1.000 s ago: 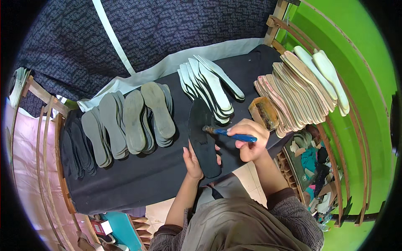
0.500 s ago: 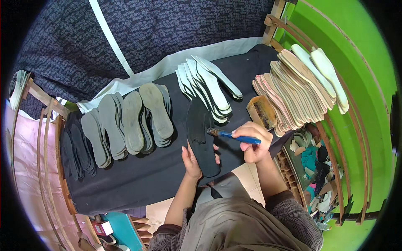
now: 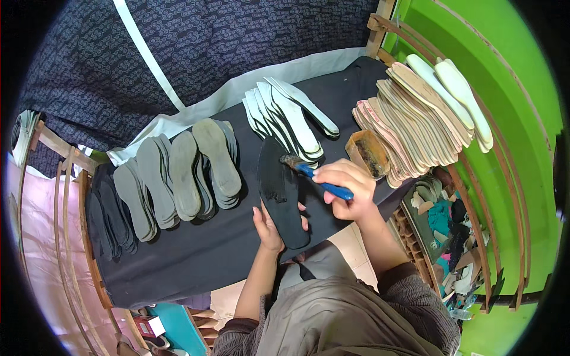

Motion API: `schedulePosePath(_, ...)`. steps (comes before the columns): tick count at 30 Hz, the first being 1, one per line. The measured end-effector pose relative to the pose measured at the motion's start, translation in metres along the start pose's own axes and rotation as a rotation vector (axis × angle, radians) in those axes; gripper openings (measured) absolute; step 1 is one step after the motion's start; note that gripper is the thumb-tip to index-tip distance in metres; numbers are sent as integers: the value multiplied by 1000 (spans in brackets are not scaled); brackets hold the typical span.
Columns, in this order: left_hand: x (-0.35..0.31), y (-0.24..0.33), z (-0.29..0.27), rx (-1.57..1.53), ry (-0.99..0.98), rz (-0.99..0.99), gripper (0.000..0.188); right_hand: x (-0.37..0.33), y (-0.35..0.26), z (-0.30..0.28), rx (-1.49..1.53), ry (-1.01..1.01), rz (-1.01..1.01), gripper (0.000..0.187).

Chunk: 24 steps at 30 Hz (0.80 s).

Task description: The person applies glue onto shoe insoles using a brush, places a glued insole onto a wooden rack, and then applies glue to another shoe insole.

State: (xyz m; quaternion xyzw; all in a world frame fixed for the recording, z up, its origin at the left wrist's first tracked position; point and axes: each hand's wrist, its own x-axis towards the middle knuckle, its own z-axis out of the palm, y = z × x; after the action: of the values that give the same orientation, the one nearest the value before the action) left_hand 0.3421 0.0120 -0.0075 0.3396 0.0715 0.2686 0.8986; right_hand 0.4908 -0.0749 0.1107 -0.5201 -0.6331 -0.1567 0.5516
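Note:
A black shoe insole (image 3: 281, 204) stands in my left hand (image 3: 270, 230), its thumb and fingers closed around the lower half from both sides. A shiny wet-looking patch shows on the face of the insole. My right hand (image 3: 346, 187) grips a brush (image 3: 337, 191) with a blue handle. Dark, clumped bristles meet the insole's right edge, in its upper part. Beyond the insole lies a fanned row of white insoles (image 3: 291, 121). Right of my right hand sits a cut-open tan container (image 3: 363, 155) with dark residue inside.
Grey insoles (image 3: 185, 178) lie in overlapping stacks on the left of the black-covered table (image 3: 196, 261), with black insoles (image 3: 107, 213) at its left end. Many beige insoles (image 3: 415, 127) fan out at the right. Wooden rails (image 3: 475, 207) and a scrap pile (image 3: 454, 237) stand beyond.
The brush has moved up and left along the insole, from its middle right side to its upper right edge. My left hand keeps its hold on the insole.

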Motion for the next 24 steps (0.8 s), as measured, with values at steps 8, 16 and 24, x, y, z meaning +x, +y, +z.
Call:
schedulePosePath(8, 0, -2, -3, 19, 1, 1, 70, -1, 1, -9, 140, -50, 144, 17)
schedulePosePath(16, 0, 0, 0, -9, 15, 7, 69, 2, -1, -5, 108, -91, 91, 16)
schedulePosePath(24, 0, 1, 3, 20, 17, -21, 70, 5, 0, 4, 8, -23, 28, 19)
